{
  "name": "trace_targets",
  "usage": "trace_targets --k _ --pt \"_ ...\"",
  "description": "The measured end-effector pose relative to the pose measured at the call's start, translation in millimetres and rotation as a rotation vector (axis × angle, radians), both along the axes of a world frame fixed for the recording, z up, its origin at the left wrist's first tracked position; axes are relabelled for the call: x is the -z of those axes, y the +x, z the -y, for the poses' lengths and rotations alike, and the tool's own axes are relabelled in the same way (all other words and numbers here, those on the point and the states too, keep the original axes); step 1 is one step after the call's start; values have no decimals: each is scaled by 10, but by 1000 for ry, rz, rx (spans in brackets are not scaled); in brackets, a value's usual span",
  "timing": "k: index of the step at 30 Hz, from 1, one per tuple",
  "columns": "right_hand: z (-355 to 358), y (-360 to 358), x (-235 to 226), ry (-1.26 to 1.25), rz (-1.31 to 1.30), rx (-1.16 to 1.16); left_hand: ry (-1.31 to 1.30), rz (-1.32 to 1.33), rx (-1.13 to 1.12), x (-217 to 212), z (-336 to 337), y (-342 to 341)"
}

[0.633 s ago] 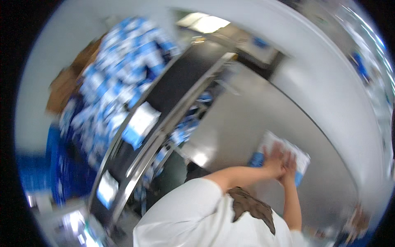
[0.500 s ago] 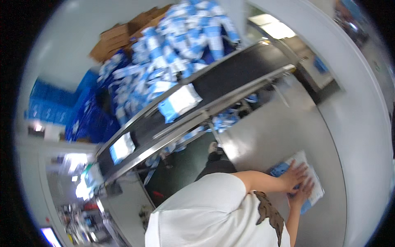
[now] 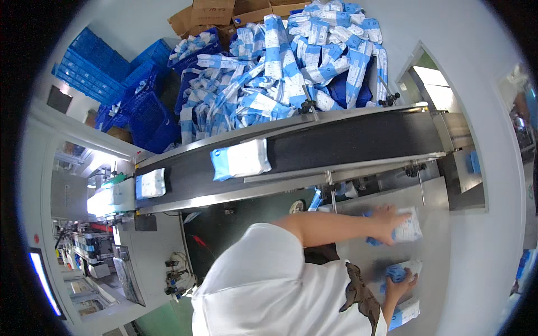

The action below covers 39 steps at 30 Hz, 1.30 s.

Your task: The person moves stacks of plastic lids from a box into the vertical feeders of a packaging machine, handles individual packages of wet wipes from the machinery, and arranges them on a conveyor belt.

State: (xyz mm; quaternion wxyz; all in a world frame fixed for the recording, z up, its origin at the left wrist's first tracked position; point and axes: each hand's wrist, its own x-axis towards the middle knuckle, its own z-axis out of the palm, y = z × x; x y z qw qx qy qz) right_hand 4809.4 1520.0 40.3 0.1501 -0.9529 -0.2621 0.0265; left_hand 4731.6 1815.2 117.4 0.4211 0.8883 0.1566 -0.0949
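My left hand [image 3: 384, 224] reaches across the metal table and lies over a blue-and-white soft packet [image 3: 408, 227], its fingers spread on top. Closer to me, my right hand [image 3: 400, 287] is closed around a second packet [image 3: 396, 272], whose blue end bunches up by the fingers. A third blue-and-white packet [image 3: 406, 313] lies partly behind my right wrist, flat on the table.
Beyond the metal table [image 3: 358, 255] runs a black conveyor belt [image 3: 336, 140] carrying several packets, including one blue-and-white packet [image 3: 241, 159]. A large heap of packets [image 3: 269, 84] fills blue crates behind it. Stacked blue crates [image 3: 92, 64] stand far left.
My hands, earlier together on packets, have moved apart: the left away from me, the right closer. My view has turned, so the belt looks more level.
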Motion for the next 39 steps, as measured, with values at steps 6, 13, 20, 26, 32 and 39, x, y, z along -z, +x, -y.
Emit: trace_targets --k 6,13,20,26,32,39 --pt "-1123 548 -402 491 -116 -54 480 281 -250 -323 -1498 -621" --pt "-3517 1256 -651 378 232 -278 649 211 -191 174 -2053 -844" --pt "-4648 1616 -384 -83 181 -32 618 83 -296 54 -1995 -1358" --pt "-4440 1813 140 110 309 -284 674 51 -331 -43 -1983 -1860" --pt "-2871 1338 -571 539 -262 -191 804 83 -336 -204 -1858 -2270" --pt "790 1257 54 -104 184 279 451 556 99 -20 -524 -917"
